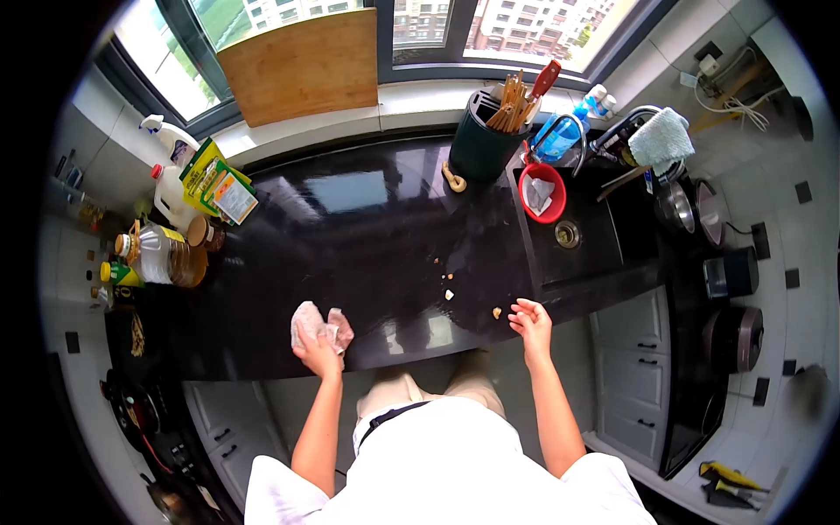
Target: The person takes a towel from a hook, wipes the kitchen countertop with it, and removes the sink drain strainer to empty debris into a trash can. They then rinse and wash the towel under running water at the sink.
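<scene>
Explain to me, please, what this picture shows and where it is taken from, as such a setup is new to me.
There is no robot here: a person works bare-handed, and a camera worn on the head looks forward and down. The left hand holds a crumpled pale pink cloth at the front of the dark countertop. The right hand, half open, holds nothing visible; a small scrap lies near it, and more crumbs lie close by. Farther back stands a dark holder with chopsticks; a red basket sits at the sink.
</scene>
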`<state>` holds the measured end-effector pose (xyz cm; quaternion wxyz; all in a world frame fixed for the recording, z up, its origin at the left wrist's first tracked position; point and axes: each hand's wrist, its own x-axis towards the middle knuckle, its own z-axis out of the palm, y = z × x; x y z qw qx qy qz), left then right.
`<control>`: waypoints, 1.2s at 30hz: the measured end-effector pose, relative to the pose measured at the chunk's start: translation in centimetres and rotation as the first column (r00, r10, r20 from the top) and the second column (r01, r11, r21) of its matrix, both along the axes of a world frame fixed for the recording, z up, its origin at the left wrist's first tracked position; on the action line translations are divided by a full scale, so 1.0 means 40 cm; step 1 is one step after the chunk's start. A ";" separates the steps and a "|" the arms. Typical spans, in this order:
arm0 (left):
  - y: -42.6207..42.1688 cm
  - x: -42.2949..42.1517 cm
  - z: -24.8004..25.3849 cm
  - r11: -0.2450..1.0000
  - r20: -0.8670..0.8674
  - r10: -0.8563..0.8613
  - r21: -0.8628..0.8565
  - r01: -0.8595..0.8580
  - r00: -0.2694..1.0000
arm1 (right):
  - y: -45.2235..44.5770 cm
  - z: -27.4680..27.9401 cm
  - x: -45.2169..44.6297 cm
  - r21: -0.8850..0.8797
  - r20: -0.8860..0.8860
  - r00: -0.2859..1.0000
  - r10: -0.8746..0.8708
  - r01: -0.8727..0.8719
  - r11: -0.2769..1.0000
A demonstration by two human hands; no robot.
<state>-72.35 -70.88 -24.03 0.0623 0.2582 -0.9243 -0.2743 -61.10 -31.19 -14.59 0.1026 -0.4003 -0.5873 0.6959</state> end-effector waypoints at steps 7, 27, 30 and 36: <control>0.640 -0.095 0.043 0.996 0.010 -0.057 -0.066 0.058 0.998 | 0.241 -0.032 -0.043 -0.108 -0.052 0.948 0.314 -0.318 0.942; 0.808 -0.305 0.055 0.967 0.097 0.109 -0.241 -0.083 0.989 | 0.631 0.019 0.041 -0.164 0.037 0.942 0.334 -0.324 0.932; 0.946 -0.269 0.067 0.962 0.051 -0.128 -0.239 0.136 0.990 | 0.623 0.003 0.076 -0.171 0.048 0.948 0.314 -0.301 0.938; 1.252 -0.228 -0.075 0.626 -0.049 -0.778 0.026 0.779 0.627 | 0.574 0.020 0.077 -0.170 0.060 0.930 0.363 -0.349 0.922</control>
